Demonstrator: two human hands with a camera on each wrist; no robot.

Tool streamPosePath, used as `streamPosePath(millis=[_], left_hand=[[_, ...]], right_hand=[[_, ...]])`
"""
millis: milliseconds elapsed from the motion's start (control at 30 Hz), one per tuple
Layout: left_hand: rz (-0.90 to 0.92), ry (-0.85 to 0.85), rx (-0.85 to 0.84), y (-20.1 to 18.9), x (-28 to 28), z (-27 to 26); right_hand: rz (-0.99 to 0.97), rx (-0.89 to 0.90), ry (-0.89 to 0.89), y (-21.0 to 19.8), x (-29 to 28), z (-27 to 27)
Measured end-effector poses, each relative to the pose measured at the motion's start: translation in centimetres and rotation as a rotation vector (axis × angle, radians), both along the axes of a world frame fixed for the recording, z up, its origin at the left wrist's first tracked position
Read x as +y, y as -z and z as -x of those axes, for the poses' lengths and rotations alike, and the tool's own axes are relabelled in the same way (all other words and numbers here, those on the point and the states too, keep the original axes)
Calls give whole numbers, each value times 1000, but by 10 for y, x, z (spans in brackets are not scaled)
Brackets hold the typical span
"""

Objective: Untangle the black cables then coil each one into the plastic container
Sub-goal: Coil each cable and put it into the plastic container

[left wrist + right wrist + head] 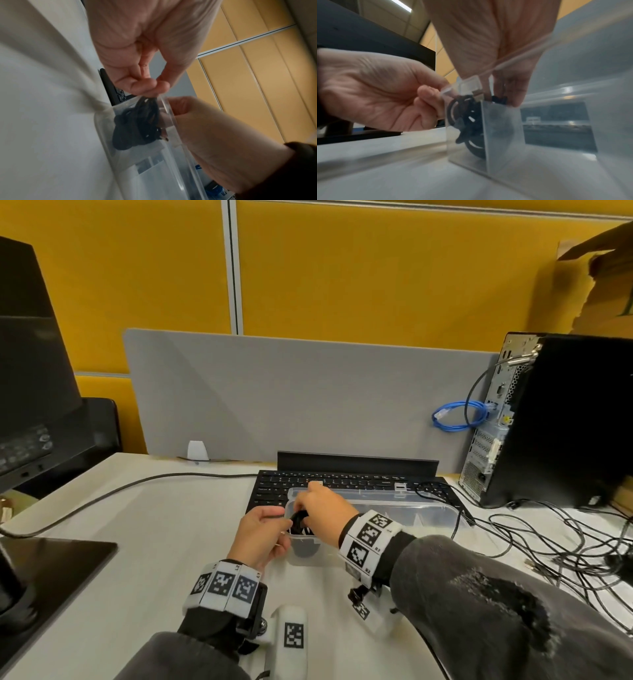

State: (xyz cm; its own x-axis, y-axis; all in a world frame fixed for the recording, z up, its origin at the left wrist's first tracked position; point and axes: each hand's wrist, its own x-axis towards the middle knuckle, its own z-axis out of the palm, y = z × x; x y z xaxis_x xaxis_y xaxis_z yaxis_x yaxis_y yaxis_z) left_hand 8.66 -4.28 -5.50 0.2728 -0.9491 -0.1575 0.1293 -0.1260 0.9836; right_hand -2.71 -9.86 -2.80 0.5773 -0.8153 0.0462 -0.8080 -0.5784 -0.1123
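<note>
A clear plastic container (pixel 428 505) sits on the white desk, partly over a keyboard. A coiled black cable (pixel 300 522) stands in its left end. My left hand (pixel 286 523) pinches the top of the coil at the container's left rim. My right hand (pixel 308 513) reaches in from above, fingers curled on the same coil. In the left wrist view the left hand (pixel 149 88) pinches the coil (pixel 137 124) behind the container wall (pixel 169 108). The right wrist view shows the right hand's fingers (pixel 513 93) on the coil (pixel 465 121). A tangle of black cables (pixel 565 542) lies at the right.
A black keyboard (pixel 342 479) lies behind and under the container. A monitor (pixel 30 371) and its base (pixel 51 559) stand at the left, with a black cable (pixel 137 484) running across the desk. At the right stands a PC tower (pixel 565 422) with a blue cable (pixel 459 414).
</note>
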Motion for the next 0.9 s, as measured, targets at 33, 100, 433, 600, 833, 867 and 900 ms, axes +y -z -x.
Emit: streamPosePath(millis=[33, 100, 433, 600, 833, 867, 900], left_hand=[[-1, 0, 2, 1, -1, 1], [-5, -1, 13, 1, -3, 1], [-19, -5, -85, 7, -9, 3], [-12, 0, -88, 9, -11, 2], [-38, 12, 4, 9, -6, 0], [-41, 14, 13, 8, -5, 0], [-43, 13, 23, 7, -4, 1]], right_hand=[[2, -76, 8, 0, 2, 3], [33, -133, 22, 0, 6, 9], [55, 196, -125, -3, 16, 9], [15, 525, -73, -15, 16, -1], [-182, -805, 124, -57, 27, 97], [-207, -991, 195, -71, 33, 121], [-249, -1092, 246, -82, 40, 144]])
